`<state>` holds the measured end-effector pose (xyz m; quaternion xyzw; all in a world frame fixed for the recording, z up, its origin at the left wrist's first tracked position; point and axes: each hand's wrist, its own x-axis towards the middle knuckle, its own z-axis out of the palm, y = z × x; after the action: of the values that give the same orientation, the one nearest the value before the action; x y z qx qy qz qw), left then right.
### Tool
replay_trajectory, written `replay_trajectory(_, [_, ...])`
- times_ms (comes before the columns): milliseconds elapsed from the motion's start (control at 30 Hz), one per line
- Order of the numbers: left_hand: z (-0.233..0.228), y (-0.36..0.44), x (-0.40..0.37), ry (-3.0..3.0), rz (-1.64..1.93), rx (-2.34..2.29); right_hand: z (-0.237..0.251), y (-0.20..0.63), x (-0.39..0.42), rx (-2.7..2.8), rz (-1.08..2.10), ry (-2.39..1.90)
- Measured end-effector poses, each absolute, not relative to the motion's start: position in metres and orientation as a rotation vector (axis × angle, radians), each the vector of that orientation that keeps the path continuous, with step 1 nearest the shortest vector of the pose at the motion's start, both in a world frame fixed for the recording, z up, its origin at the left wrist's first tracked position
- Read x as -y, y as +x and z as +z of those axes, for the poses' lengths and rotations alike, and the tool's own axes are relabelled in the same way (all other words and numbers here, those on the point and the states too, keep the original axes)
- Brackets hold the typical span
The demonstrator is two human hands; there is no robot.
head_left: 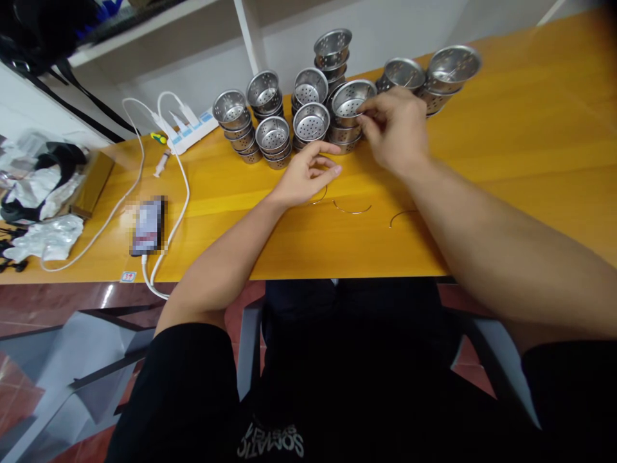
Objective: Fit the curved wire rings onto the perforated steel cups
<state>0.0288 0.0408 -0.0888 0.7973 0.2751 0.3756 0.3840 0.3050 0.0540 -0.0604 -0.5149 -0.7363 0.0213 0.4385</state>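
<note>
Pinching the rim of a perforated steel cup (351, 98), the right hand (395, 132) steadies it atop its stack — left hand (304, 175) rests loosely curled, empty, over a wire ring (319, 196).

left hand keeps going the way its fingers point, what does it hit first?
Probably the thin wire ring under the left hand fingertips, then the curved wire piece further right on the table. Depth is unclear.

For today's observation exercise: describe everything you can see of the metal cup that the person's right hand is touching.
The perforated cup is a small round basket of shiny, steel-looking metal, its flat bottom punched with holes. It sits tilted towards the camera atop a short stack of like cups on the orange table. The right hand pinches its near rim; the left hand stays clear.
</note>
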Motion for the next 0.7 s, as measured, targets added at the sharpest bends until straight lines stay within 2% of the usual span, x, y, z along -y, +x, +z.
replay_trajectory(200, [-0.088,0.029,-0.04,2.039,0.939,-0.747,-0.07,0.308,-0.063,1.833,0.081,-1.209])
replay_trajectory(367, [-0.086,0.029,-0.038,2.075,0.944,-0.765,-0.06,0.303,-0.051,1.817,0.143,-1.216])
replay_trajectory(567, [-0.085,0.03,-0.033,1.983,0.925,-0.73,-0.021,0.32,-0.03,1.795,-0.087,-1.111])
replay_trajectory(700, [-0.084,0.029,-0.029,1.994,0.897,-0.736,0.023,0.329,-0.052,1.907,-0.281,-1.179])
